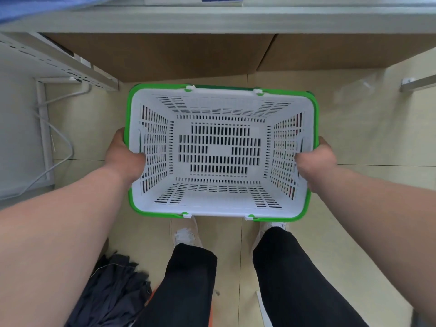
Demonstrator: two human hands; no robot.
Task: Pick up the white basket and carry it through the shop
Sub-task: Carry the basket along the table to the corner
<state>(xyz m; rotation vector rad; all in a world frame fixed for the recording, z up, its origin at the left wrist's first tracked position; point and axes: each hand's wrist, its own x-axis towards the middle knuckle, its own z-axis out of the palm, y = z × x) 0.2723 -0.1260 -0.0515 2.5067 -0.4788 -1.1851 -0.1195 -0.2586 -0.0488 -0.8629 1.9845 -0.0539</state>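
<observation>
The white basket point(162, 204) is a slotted plastic shopping basket with a green rim, and nothing lies inside it. I hold it level in front of my legs, above the tiled floor. My left hand point(123, 156) grips its left short side, thumb hooked over the rim into the basket. My right hand point(316, 161) grips the right short side the same way. Its handles lie folded down along the long sides.
A grey shelf edge point(212, 20) runs across the top, with brown cardboard boxes point(165, 57) beneath it. A white metal rack point(42, 62) and loose cables point(63, 147) stand at the left. A dark cloth heap point(113, 291) lies on the floor by my left foot.
</observation>
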